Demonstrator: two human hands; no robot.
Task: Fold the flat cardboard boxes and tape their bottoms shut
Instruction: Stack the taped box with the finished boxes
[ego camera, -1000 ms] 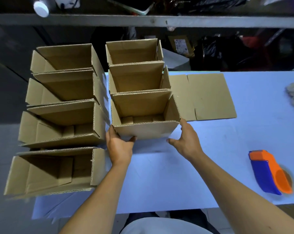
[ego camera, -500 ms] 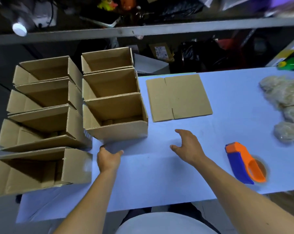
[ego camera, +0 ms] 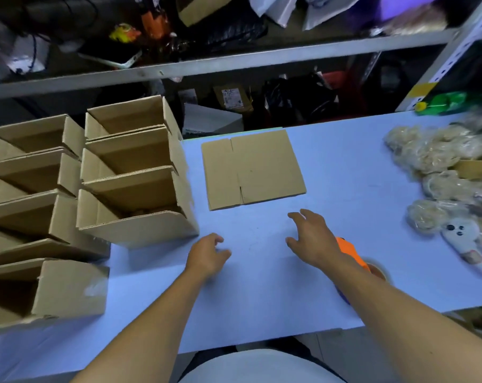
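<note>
The tabletop (ego camera: 331, 189), a pale blue surface, spans the centre and right of the frame and carries all task items. The erected boxes (ego camera: 135, 183) occupy the left of the frame in two columns: three boxes nested one behind another in the column nearer the centre, and at least four in the column at the left edge, the lowest one lying on its side at lower left. All stand open-mouthed with walls squared up. Judged from this, folding is complete on these units; their bottoms are not visible from this angle, so taping cannot be confirmed. One flat cardboard box (ego camera: 252, 168) lies in the upper centre of the frame, just right of the nested column and apart from it, unfolded and untouched. It is the only flat blank in view, so at least one fold-and-tape cycle is left. Bagged pale items (ego camera: 441, 172) lie at the right edge and play no evident part in the task. The tape dispenser (ego camera: 350, 252), orange and blue, sits lower right of centre, largely hidden behind the right wrist. The right hand (ego camera: 311, 239) hovers below the flat box with fingers spread and relaxed, holding nothing. The left hand (ego camera: 206, 255) is at lower centre, fingers loosely curled, holding nothing.
</note>
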